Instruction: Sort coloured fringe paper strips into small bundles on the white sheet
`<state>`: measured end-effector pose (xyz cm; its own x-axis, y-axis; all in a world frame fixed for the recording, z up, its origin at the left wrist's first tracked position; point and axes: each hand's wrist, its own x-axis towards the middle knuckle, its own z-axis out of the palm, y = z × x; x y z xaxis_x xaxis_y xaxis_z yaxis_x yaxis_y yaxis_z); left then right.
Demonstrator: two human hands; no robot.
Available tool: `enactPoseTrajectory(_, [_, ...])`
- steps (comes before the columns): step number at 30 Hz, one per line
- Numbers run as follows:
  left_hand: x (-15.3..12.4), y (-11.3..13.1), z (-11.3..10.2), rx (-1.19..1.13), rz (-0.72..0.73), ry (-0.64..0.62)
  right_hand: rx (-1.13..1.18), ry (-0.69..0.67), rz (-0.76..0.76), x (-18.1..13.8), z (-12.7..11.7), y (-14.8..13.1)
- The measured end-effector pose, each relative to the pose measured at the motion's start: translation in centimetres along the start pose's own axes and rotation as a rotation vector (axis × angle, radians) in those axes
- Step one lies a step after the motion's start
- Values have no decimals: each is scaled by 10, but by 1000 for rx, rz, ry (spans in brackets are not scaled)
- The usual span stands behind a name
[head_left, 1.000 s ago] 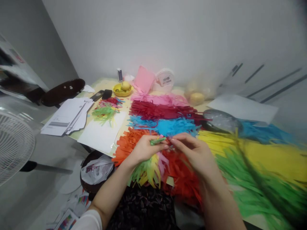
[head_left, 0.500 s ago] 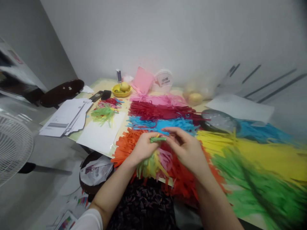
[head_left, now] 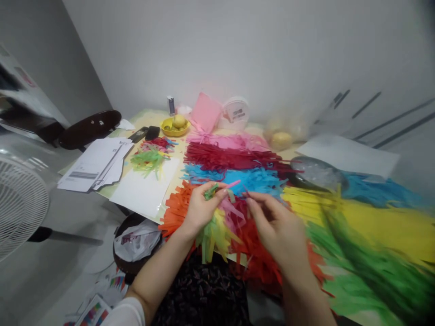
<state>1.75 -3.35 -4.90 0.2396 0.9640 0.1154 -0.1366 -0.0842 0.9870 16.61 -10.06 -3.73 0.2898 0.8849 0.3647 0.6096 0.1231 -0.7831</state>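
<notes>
My left hand is closed round the twisted top of a paper tassel. Green, yellow and pink fringe hangs below the fist. A green twisted end and a pink strip stick out above the fingers. My right hand hovers just to the right, with thumb and forefinger pinched; whether a strip is between them I cannot make out. Both hands are over a red fringe sheet and an orange one at the table's near edge.
Fringed paper sheets in blue, dark red, pink, yellow and green cover the table. Finished tassels, white papers, a yellow bowl and a white tub lie further back. A fan stands left.
My hands, joined at the tassel's top before, have drawn apart. The right hand moved right and down. The left hand tilted the tassel's top upward.
</notes>
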Motion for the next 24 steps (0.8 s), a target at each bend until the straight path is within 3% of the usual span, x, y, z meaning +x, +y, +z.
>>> enactPoseTrajectory(9, [-10, -3, 7, 129, 82, -26, 33, -43, 74, -8, 2, -7])
enactPoseTrajectory(13, [-13, -8, 5, 367, 305, -37, 355, -142, 193, -3, -1, -3])
enactPoseTrajectory(16, [-14, -8, 4, 464, 383, -69, 615, -246, 266, 2, -2, 4])
enactPoseTrajectory(19, [-13, -8, 4, 494, 407, -59, 697, -312, 302, 4, -1, 10])
enactPoseTrajectory(24, [-10, -11, 3, 502, 410, -103, 730, -296, 341, 3, 0, 11])
